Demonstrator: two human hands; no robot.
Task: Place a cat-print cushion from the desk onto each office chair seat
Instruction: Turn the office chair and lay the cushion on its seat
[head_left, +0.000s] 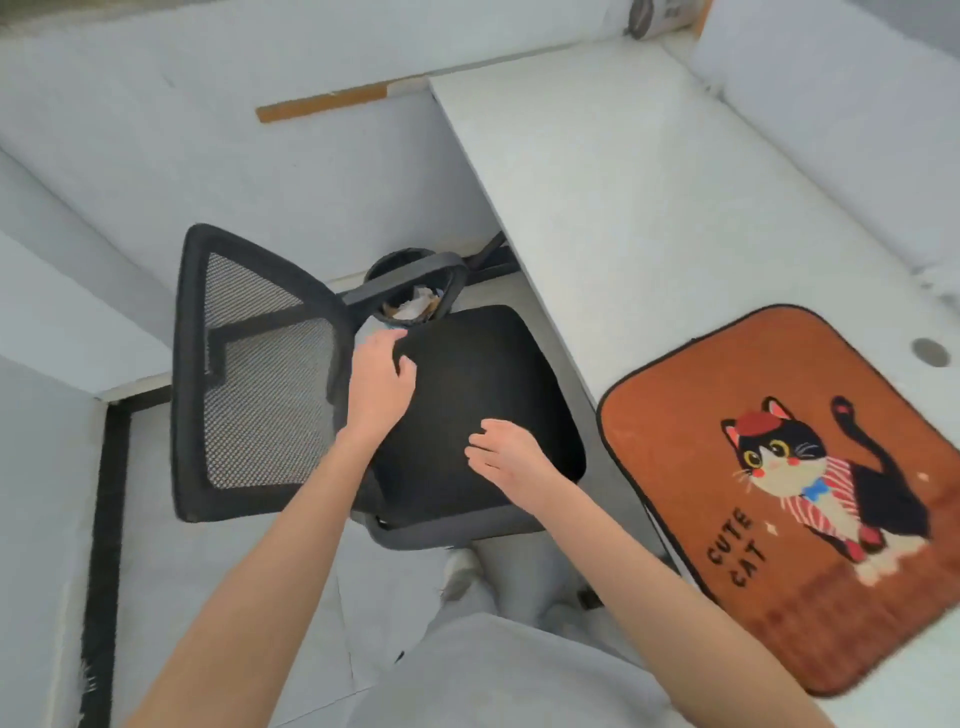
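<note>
A brown cat-print cushion (769, 499) marked "CUTE CAT" lies flat on the white desk (597, 171) at the right, its near corner overhanging the desk edge. A black office chair stands left of the desk, with a bare black seat (483, 384) and a mesh backrest (254, 374). My left hand (379, 384) hovers over the back left part of the seat, fingers loosely bent, holding nothing. Above the seat's front part is my right hand (506, 457), relaxed and also holding nothing. Neither hand touches the cushion.
A black waste bin (410, 301) with paper scraps stands behind the chair, partly hidden by an armrest (400, 280). Grey partition walls enclose the desk. A round cable grommet (932, 352) sits in the desk top right of the cushion. My legs are below.
</note>
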